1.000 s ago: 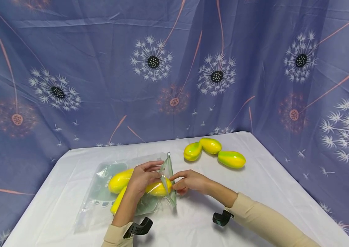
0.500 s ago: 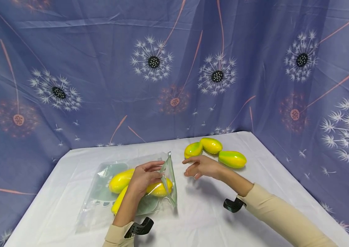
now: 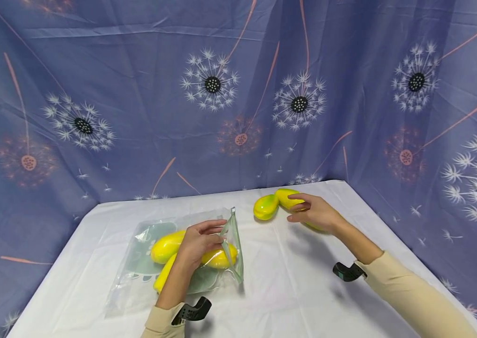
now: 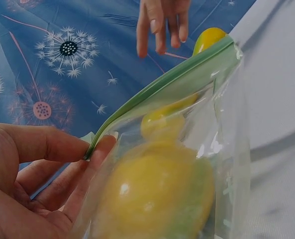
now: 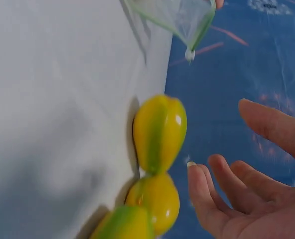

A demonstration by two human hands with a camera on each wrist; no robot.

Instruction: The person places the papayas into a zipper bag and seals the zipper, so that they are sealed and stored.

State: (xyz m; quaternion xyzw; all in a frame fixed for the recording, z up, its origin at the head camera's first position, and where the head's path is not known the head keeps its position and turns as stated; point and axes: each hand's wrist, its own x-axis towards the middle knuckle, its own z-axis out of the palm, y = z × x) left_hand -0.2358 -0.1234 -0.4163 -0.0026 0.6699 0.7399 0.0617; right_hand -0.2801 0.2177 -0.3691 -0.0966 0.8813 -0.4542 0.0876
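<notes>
A clear zip bag (image 3: 240,265) with a green zip strip lies on its side at the left of the table, its mouth gaping to the right. Inside are yellow papayas (image 3: 166,247). My left hand (image 3: 198,243) pinches the upper lip of the mouth between thumb and fingers; the left wrist view shows the pinch on the green strip (image 4: 159,84). Above the loose papayas at the back right, my right hand (image 3: 316,213) hovers with spread fingers, holding nothing. One loose papaya (image 3: 265,207) touches a second (image 3: 285,197); a third (image 5: 125,224) is mostly hidden under the hand in the head view.
A white cloth (image 3: 272,291) covers the table. Purple-blue curtains (image 3: 145,94) with dandelion prints stand close behind it and along the right side. Black wrist devices (image 3: 192,310) are strapped to both forearms.
My right hand has left the bag's mouth and moved right and back to above the loose papayas. The left hand keeps its pinch on the bag, and the fruit has stayed put.
</notes>
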